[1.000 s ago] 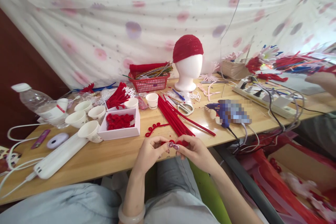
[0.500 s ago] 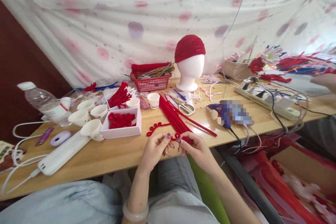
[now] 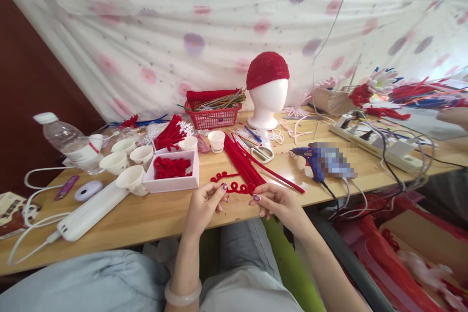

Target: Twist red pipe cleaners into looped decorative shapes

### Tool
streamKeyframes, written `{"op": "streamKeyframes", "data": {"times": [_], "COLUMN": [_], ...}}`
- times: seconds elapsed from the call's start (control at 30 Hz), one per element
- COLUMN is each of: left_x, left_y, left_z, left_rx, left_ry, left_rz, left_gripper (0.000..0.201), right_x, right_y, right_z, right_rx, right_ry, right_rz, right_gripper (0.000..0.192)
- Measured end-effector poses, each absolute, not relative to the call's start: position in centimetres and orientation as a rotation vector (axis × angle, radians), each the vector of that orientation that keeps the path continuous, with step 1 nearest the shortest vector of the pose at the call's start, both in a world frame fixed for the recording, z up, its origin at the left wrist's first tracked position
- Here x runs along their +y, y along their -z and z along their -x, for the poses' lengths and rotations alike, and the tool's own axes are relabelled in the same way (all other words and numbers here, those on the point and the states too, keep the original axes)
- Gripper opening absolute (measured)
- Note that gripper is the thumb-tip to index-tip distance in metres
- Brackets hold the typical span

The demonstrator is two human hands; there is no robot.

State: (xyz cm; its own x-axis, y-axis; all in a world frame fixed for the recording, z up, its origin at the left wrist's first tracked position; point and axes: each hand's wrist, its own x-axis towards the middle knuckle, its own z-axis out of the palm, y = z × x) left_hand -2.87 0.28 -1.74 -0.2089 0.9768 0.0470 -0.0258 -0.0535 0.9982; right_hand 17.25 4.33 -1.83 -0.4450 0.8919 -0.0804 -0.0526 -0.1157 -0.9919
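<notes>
**Curled red pipe cleaner held between both hands at the table edge**

Although many things lie about, the hands meet on one small piece. Going left to right: a water bottle lies at the far left by a cluster of white paper cups, then a pink box of red curled pieces. Just right of the box, the left hand rises over the near edge of the table, its thumb and forefinger pinched together on the left end of a curled red pipe cleaner. That piece runs roughly left to right, its long axis across the view, just above the table and between the two hands. The right hand holds its right end, fingers closed lightly around it, one dark nail showing. Both hands sit equally near. Behind them lies a bundle of straight red pipe cleaners, with scissors and a foam head in a red cap further back.
</notes>
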Motion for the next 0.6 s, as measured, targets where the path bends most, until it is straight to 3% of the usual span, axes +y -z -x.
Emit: {"op": "streamKeyframes", "data": {"times": [0.6], "left_x": [-0.11], "left_y": [1.15], "left_z": [2.77], "left_rx": [1.248], "left_ry": [-1.387], "left_rz": [-1.161], "left_gripper": [0.026], "right_x": [4.3], "right_y": [1.69], "right_z": [-17.13], "right_rx": [-1.548], "right_ry": [-1.545], "right_rz": [0.938], "right_gripper": [0.049]}}
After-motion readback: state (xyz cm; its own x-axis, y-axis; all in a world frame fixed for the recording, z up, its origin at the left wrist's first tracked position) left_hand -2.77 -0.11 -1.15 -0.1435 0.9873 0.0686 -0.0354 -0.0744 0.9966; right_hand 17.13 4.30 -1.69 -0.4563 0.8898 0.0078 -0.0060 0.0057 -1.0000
